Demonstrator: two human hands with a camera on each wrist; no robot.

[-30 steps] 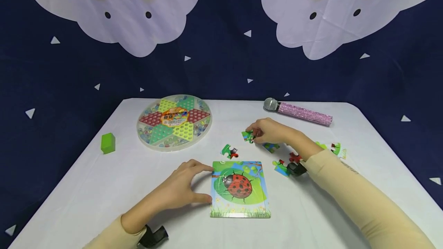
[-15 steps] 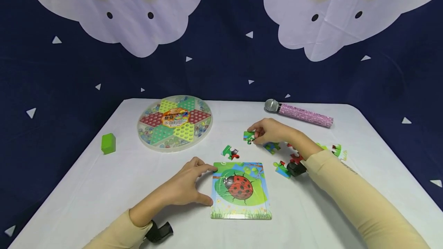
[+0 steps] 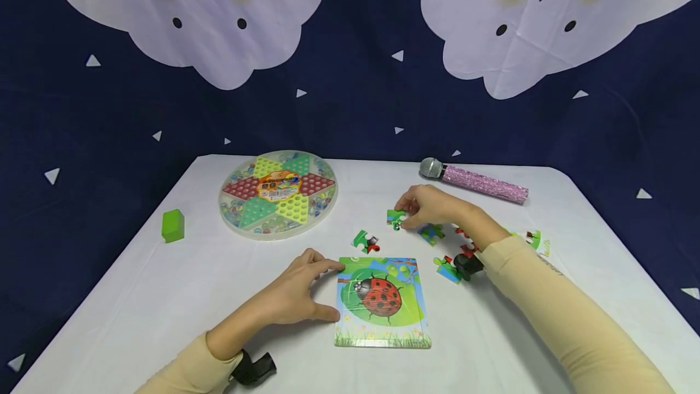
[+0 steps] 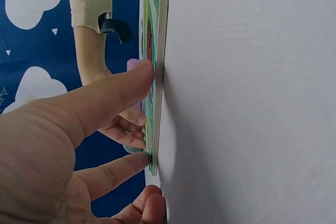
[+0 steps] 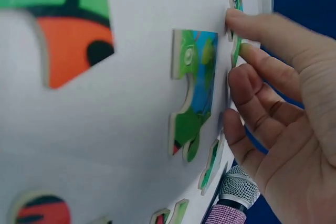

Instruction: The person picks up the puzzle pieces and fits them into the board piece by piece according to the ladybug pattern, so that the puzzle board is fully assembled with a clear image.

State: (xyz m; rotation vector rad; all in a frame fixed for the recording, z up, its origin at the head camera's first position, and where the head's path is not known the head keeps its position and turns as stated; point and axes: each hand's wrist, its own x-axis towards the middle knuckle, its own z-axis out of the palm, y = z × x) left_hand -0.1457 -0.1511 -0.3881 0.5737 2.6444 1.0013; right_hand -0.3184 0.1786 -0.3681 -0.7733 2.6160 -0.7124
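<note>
My left hand (image 3: 290,290) lies at the left side of a square picture board (image 3: 377,330) with a ladybug on it. Its thumb touches the left edge and its index fingertip the upper left corner, both fairly straight; the left wrist view shows them along the board's thin edge (image 4: 161,40). Farther back, my right hand (image 3: 429,204) pinches a green and blue jigsaw piece (image 3: 395,217) between thumb and index finger, low over the white table. In the right wrist view that piece (image 5: 235,51) stands edge-on, partly hidden by the fingers.
Loose jigsaw pieces lie around: a green and red one (image 3: 363,241) behind the board, a blue and green one (image 3: 431,233), others under the right forearm. A glittery pink microphone (image 3: 481,182), a Chinese checkers set (image 3: 279,224) and a green block (image 3: 172,225) stand farther off.
My left hand has shifted slightly right and its index fingertip now overlaps the board's corner. The right hand stays almost in place at the jigsaw piece.
</note>
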